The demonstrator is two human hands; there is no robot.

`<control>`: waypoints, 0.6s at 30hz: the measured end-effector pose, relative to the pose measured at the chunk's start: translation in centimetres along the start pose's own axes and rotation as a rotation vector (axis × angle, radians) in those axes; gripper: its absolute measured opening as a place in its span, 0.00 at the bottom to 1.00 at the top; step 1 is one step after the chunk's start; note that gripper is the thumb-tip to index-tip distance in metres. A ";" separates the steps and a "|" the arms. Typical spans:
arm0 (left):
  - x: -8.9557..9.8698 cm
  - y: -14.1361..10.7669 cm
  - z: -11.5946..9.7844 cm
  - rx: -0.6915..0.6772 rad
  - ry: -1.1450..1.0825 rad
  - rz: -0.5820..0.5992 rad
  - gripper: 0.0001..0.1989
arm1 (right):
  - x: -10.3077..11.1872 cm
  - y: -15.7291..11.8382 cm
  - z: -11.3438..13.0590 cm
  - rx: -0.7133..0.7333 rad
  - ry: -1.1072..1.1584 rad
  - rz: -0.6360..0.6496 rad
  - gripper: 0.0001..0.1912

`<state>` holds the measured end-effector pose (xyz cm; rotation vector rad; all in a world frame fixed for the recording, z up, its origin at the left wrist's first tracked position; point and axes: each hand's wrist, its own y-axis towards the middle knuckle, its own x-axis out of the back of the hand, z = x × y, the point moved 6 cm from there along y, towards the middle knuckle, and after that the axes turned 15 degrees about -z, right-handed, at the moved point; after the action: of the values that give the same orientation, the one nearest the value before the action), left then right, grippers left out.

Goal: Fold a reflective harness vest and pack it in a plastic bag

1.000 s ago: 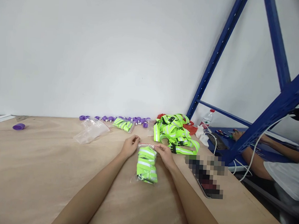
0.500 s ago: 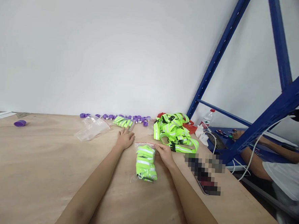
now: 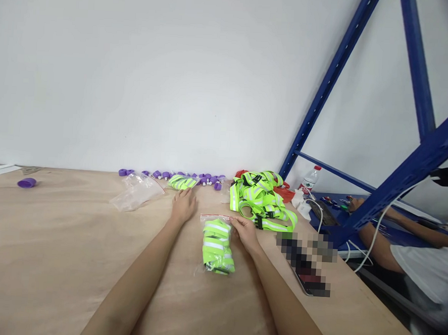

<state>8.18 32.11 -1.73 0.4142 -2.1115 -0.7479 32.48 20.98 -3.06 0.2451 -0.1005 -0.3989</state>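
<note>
Lime-green strapping with pale bands fills the near bag [image 3: 216,247], which lies on the worktop [image 3: 55,258] between the two forearms, its red-lined edge turned toward the wall. From my remote station I note the principal change: one second earlier both hands stand at that edge, whereas now only the right hand [image 3: 247,233] attends it, its fingers [image 3: 237,223] pinching the right-hand corner. The left hand [image 3: 184,205] has left the near bag and reaches farther out, to the near side of the far bag [image 3: 181,182], which also contains banded strapping. Its fingers overlap that bag in my view; whether they grasp it or merely rest upon it, I cannot tell.

I read the shift as a division of attention: the near bag depends on a single pinch, while the far bag comes within the left hand's reach. The near bag itself stays almost in place.

For orientation, I also mark the loose heap of straps [image 3: 258,195] beyond the right hand, a translucent bag [image 3: 136,196] to the left of the far bag, and a row of purple pieces [image 3: 208,179] along the wall.
</note>
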 end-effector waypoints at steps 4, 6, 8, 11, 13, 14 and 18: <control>2.1 0.5 -0.3 -0.055 -0.083 -0.105 0.17 | 0.0 -0.2 0.3 0.001 0.007 0.017 0.26; 2.8 0.5 -0.4 -0.048 -0.087 -0.142 0.17 | 0.0 -0.3 0.4 -0.003 0.013 0.022 0.26; 3.4 0.5 -0.3 -0.024 -0.068 -0.175 0.17 | 0.0 -0.3 0.3 -0.009 0.018 0.024 0.26; 3.8 0.3 -0.4 0.001 -0.028 -0.198 0.14 | -0.1 -0.2 0.1 -0.019 0.026 0.023 0.26; 3.8 0.2 -0.6 0.003 0.004 -0.188 0.12 | -0.1 -0.2 0.0 -0.025 0.030 0.022 0.26; 3.7 0.1 -0.8 -0.001 0.021 -0.173 0.11 | -0.1 -0.1 -0.1 -0.028 0.031 0.022 0.26; 2.8 -0.5 -1.8 -0.048 0.088 -0.061 0.15 | -0.1 -0.1 -0.2 -0.040 0.033 0.018 0.26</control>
<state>7.97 29.58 0.51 0.4793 -2.0027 -0.7996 32.38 20.96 -3.28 0.2113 -0.0619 -0.3788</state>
